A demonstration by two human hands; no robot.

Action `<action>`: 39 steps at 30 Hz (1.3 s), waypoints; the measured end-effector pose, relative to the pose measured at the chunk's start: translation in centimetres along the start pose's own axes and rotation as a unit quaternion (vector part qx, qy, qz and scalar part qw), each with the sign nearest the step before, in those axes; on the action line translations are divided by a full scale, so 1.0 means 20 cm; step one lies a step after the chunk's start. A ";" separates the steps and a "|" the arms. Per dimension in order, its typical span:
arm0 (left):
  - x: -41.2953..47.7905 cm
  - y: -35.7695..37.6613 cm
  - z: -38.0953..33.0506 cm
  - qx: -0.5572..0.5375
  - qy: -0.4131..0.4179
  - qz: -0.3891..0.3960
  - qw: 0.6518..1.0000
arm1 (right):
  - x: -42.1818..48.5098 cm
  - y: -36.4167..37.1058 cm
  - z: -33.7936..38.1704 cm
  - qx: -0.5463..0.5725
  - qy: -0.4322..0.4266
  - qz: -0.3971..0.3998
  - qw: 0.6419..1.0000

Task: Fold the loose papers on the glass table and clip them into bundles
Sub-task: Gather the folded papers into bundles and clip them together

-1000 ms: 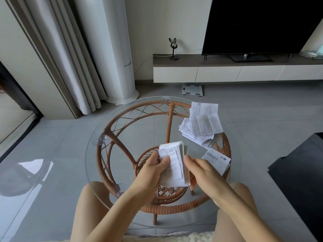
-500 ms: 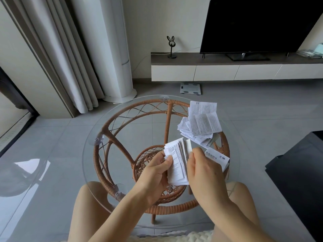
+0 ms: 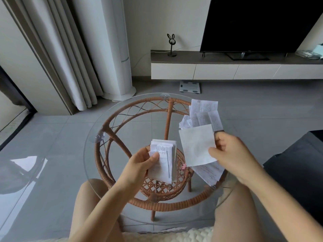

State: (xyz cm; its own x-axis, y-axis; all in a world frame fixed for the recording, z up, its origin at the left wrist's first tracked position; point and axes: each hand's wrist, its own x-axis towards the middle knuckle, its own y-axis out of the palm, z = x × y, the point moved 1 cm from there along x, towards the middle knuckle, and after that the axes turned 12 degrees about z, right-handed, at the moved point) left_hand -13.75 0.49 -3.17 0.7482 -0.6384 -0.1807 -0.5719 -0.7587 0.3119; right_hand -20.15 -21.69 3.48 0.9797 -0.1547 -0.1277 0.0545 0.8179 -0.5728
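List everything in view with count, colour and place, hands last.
glass table: one, clear on brown wicker frame, centre
loose papers: one pile, white, table's far right
folded stack: one, white, in left hand
sheet: one, white, in right hand
clip: one, pink, between the hands
television: one, black, on cabinet
cabinet: one, white, far wall
scale: one, white, floor beyond table
curtains: one set, beige, left
left hand: one, grips folded stack
right hand: one, pinches sheet

Loose paper pile (image 3: 204, 116) on glass table (image 3: 139, 130), far right. Folded bundle (image 3: 164, 159) in left hand (image 3: 139, 165), centre; single sheet (image 3: 196, 145) in right hand (image 3: 232, 154), just right, before pile.
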 end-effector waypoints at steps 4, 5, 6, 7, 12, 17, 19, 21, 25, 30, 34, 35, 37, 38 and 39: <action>-0.05 -0.01 -0.14 0.124 0.025 0.093 0.988 | 0.07 -0.09 0.01 -0.026 0.017 0.123 0.992; -0.06 0.00 -0.16 0.152 0.027 0.105 0.982 | 0.08 -0.09 0.03 -0.039 0.020 0.172 0.984; -0.05 0.01 -0.18 0.185 0.028 0.110 0.976 | 0.09 -0.08 0.05 -0.047 0.027 0.230 0.972; -0.05 0.03 -0.19 0.229 0.029 0.110 0.967 | 0.10 -0.07 0.07 -0.054 0.038 0.295 0.953; -0.01 0.07 -0.16 0.392 0.021 0.115 0.913 | 0.17 0.02 0.16 -0.082 0.043 0.437 0.895; -0.02 0.07 -0.08 0.303 0.015 0.097 0.948 | 0.25 0.10 0.20 -0.044 0.025 0.399 0.916; -0.04 0.06 -0.06 0.216 0.016 0.071 0.974 | 0.25 0.11 0.17 0.014 0.037 0.355 0.934; -0.06 0.03 -0.05 0.141 0.011 0.052 0.989 | 0.23 0.09 0.15 0.066 0.050 0.331 0.940; -0.08 0.01 -0.02 0.054 0.003 0.022 0.998 | 0.11 0.09 0.08 0.193 0.063 0.316 0.927; -0.07 0.04 -0.02 0.014 -0.022 -0.025 0.999 | 0.02 0.23 0.01 0.159 0.031 0.109 0.981; -0.06 0.03 -0.03 -0.036 -0.060 -0.077 0.995 | -0.01 0.19 0.00 -0.080 -0.117 -0.172 0.975; -0.07 0.02 -0.03 -0.042 -0.072 -0.087 0.993 | -0.03 0.17 0.03 -0.121 -0.180 -0.221 0.951; -0.07 0.02 -0.04 -0.050 -0.090 -0.092 0.990 | -0.05 0.18 0.07 -0.142 -0.296 -0.203 0.923; -0.07 0.03 -0.05 -0.058 -0.093 -0.086 0.990 | -0.06 0.21 0.06 -0.150 -0.331 -0.166 0.917; -0.07 0.04 -0.05 -0.072 -0.092 -0.078 0.990 | -0.06 0.24 0.05 -0.162 -0.347 -0.132 0.914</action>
State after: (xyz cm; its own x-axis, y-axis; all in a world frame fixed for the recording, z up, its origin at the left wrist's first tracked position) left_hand -14.88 0.87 -1.65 0.7422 -0.5381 -0.3994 -0.3911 -0.8318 0.3939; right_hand -20.89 -17.11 1.65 0.8332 0.1578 0.5300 0.3576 0.5775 -0.7339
